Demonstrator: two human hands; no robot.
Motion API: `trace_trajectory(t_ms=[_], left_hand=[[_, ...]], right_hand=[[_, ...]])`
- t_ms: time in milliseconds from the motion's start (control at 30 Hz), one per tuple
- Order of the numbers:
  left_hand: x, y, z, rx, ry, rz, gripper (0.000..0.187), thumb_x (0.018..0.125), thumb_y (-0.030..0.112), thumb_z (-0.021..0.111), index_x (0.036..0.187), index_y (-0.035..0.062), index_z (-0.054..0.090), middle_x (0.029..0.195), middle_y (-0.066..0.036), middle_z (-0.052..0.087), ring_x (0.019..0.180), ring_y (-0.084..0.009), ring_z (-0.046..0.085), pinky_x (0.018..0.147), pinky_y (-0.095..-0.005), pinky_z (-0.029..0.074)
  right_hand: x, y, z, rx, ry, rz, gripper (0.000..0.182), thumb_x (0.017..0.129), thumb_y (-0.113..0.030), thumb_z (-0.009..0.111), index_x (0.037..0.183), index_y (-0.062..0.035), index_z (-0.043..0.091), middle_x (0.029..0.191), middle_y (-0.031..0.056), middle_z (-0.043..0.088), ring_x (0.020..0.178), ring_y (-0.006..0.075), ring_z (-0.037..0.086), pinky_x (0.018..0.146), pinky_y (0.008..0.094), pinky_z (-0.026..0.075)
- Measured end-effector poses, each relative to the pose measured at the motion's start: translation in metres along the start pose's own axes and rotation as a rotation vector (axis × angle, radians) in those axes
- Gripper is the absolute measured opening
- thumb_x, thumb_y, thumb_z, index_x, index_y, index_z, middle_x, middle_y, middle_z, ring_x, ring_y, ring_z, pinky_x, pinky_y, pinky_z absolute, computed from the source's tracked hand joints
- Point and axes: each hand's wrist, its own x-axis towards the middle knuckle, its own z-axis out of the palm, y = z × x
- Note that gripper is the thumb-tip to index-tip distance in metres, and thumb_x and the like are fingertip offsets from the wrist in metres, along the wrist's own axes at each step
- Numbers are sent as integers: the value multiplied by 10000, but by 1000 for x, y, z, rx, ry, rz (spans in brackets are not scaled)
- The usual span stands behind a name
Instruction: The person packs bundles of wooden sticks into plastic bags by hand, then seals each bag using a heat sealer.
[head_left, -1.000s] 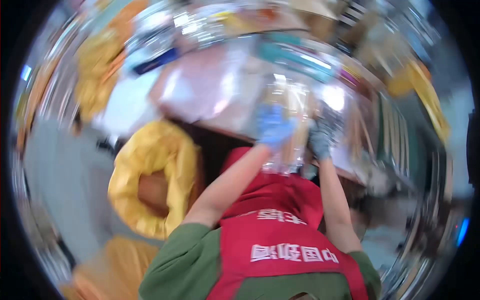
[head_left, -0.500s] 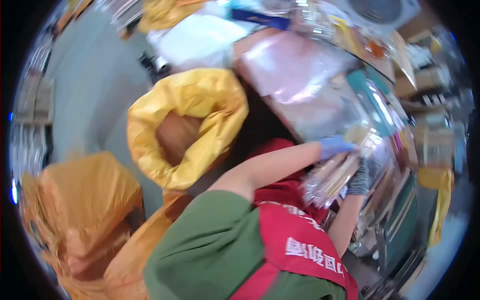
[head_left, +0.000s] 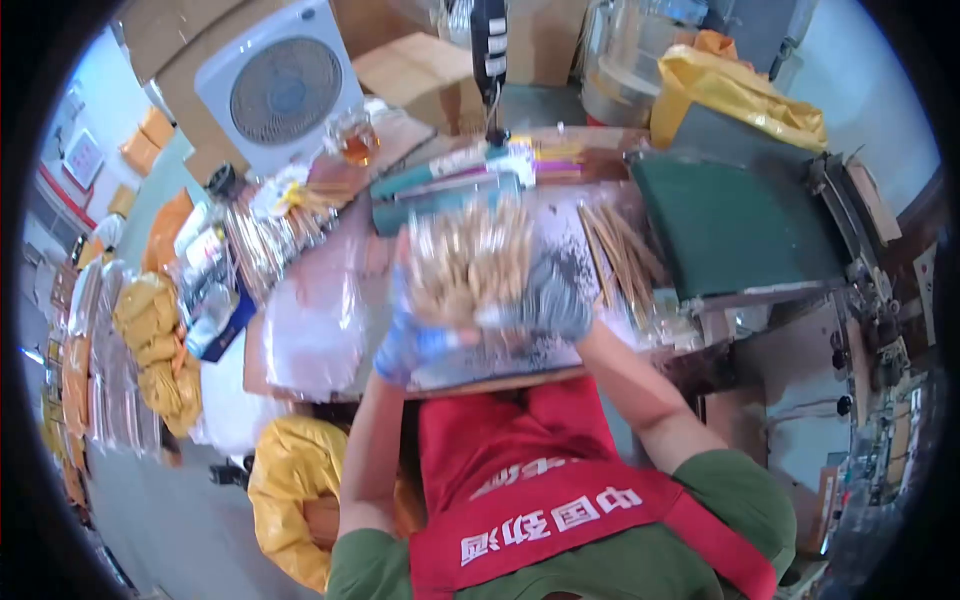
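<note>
A bundle of wooden sticks in clear plastic is held up over the front of the work table, its ends facing up and blurred by motion. My left hand, in a blue glove, is closed round the bundle's left and lower side. On the right side, my right hand, in a grey striped glove, grips the same bundle. Some fingers are hidden behind the sticks. To the right on the table lie loose brown sticks. A stack of clear plastic bags lies left of my hands.
A green-topped machine stands at the right. At the back left is a box fan, with a glass jar of amber liquid near it. A yellow sack stands open below the table's left end.
My view has swung from the floor sacks at the left to face the table. The bundle, low at my side before, is now raised in front of me in both hands.
</note>
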Motion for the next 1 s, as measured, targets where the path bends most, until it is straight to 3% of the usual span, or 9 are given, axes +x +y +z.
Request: trace_trajectory(t_ms=[133, 200, 367, 467, 533, 600, 733, 800, 1000], left_hand=[[2, -8, 6, -293, -55, -227, 1116, 541, 247, 893, 1411, 60, 219, 1322, -106, 441, 1200, -221, 460, 1012, -370, 383], [14, 3, 5, 307, -21, 8, 1144, 548, 258, 890, 1425, 51, 187, 1299, -115, 452, 1194, -235, 466, 1017, -374, 382], [18, -4, 5, -154, 42, 117, 1035, 564, 213, 876, 1380, 30, 265, 1318, -125, 442, 1218, -239, 445, 1012, -377, 383], [4, -22, 0, 730, -219, 123, 968, 602, 233, 846, 1369, 31, 291, 1343, -129, 428, 1236, -245, 425, 1029, -392, 360], [-11, -17, 21, -79, 115, -90, 961, 634, 286, 813, 1389, 26, 279, 1368, -126, 411, 1237, -254, 422, 1057, -397, 317], [-18, -53, -1, 284, -105, -87, 973, 626, 327, 815, 1388, 35, 284, 1332, -111, 449, 1224, -253, 433, 1060, -396, 306], [10, -10, 16, 117, 114, 235, 782, 631, 336, 819, 1262, 42, 464, 1240, -87, 519, 1182, -235, 468, 1016, -375, 348], [-19, -14, 15, -228, -82, -207, 736, 690, 377, 771, 1264, 23, 477, 1230, -84, 527, 1172, -204, 471, 1013, -344, 351], [-82, -51, 39, -880, -32, -627, 658, 811, 439, 650, 1287, 22, 470, 1237, -91, 527, 1167, -173, 471, 1014, -321, 349]], right_hand=[[-18, 36, 30, 244, 38, 76, 1112, 612, -290, 844, 1437, -82, 129, 1348, 141, 415, 1251, 247, 369, 1068, 383, 256], [-18, 39, 28, 308, 48, 111, 1210, 598, -318, 854, 1473, -90, 50, 1379, 161, 382, 1303, 263, 324, 1104, 398, 207], [0, -34, 10, 377, 35, 54, 985, 694, -287, 794, 1437, -73, 183, 1282, 96, 491, 1145, 202, 495, 1017, 364, 371], [-8, -28, 24, 379, 69, 29, 873, 746, -290, 737, 1420, -61, 231, 1250, 83, 511, 1115, 199, 513, 999, 370, 392], [-7, -15, 19, 48, 132, -32, 964, 687, -364, 761, 1418, -41, 222, 1239, 117, 514, 1092, 266, 538, 964, 384, 416], [-26, 0, 21, -117, 136, -49, 1012, 657, -402, 773, 1417, -31, 217, 1233, 134, 516, 1080, 300, 550, 946, 390, 428], [-17, -25, 31, -82, 212, 98, 1002, 652, -359, 785, 1400, 4, 226, 1270, 162, 486, 1174, 264, 478, 994, 364, 380], [-18, -63, 51, 52, 435, 195, 936, 678, -317, 783, 1388, 11, 269, 1263, 134, 500, 1184, 204, 457, 987, 349, 389], [-18, 22, 38, 889, -275, 567, 498, 690, -266, 745, 1088, 0, 611, 1045, 79, 625, 970, 158, 574, 875, 298, 454]])
